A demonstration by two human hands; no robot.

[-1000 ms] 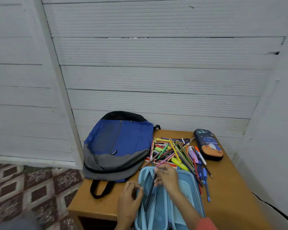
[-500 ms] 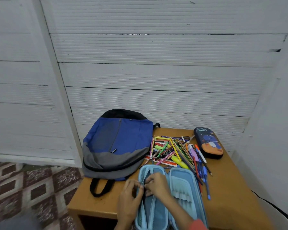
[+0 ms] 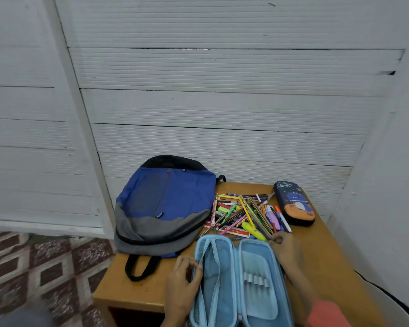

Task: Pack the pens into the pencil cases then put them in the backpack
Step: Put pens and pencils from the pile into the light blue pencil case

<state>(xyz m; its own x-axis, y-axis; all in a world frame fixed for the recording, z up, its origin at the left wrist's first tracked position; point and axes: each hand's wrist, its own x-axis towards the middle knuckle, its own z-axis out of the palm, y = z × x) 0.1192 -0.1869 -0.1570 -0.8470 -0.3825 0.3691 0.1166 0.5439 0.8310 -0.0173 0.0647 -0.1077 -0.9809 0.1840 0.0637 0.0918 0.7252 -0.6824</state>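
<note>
An open light blue pencil case (image 3: 257, 279) lies at the table's near edge, with a dark pen (image 3: 201, 277) tucked in its left mesh pocket. My left hand (image 3: 181, 287) pinches the case's left rim. My right hand (image 3: 287, 252) is at the near right end of the pile of coloured pens and pencils (image 3: 242, 212), fingers curled and pinching a pen's end there. A blue and grey backpack (image 3: 165, 208) lies flat and zipped on the left of the table. A dark pencil case with a space print (image 3: 294, 204) lies closed at the far right.
The small wooden table (image 3: 137, 286) stands against a white slatted wall. A red ruler (image 3: 232, 230) lies under the pile. The backpack's black strap (image 3: 137, 267) loops toward the front left edge. Patterned floor tiles show on the left.
My right hand left the case's left pocket, where it had slid in a dark pen, and moved right to the pile. The case's right half now shows uncovered. My left hand stayed on the rim.
</note>
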